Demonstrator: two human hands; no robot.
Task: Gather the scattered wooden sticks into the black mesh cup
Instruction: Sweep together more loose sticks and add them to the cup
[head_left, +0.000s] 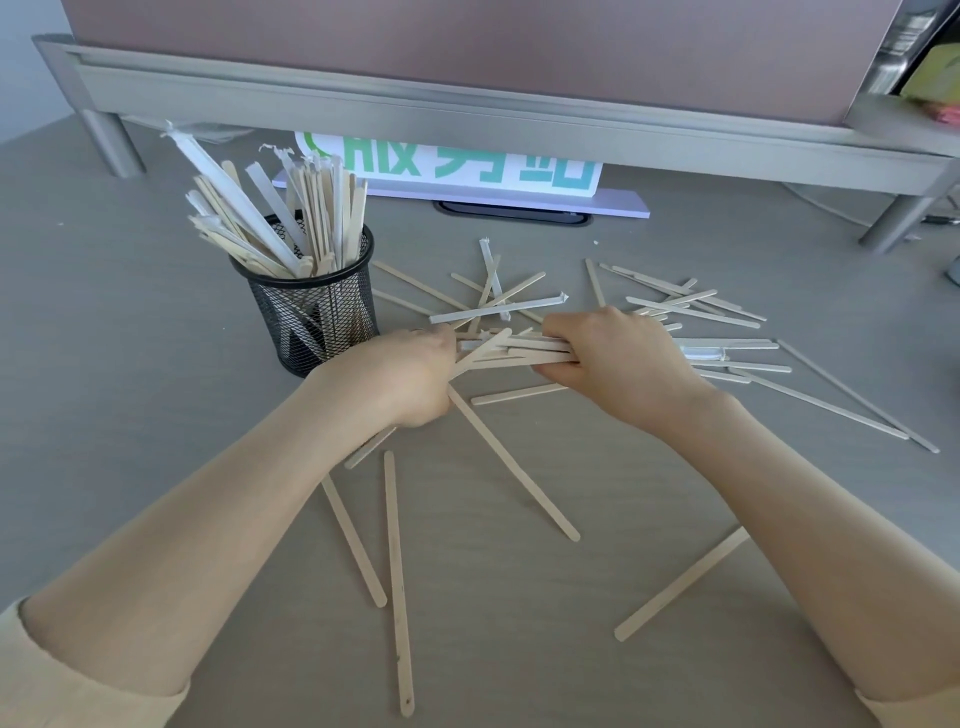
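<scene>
A black mesh cup stands upright at the left of the grey desk, full of several wooden sticks and paper-wrapped sticks that fan out of its top. A bundle of wooden sticks lies level between my hands just above the desk. My left hand is closed on the bundle's left end, right beside the cup. My right hand is closed on its right part. Loose sticks lie scattered around both hands, some in white wrappers.
A grey monitor riser spans the back, with a white sign with green characters under it. More sticks lie to the right, reaching toward the riser's right leg. One stick lies near my right forearm.
</scene>
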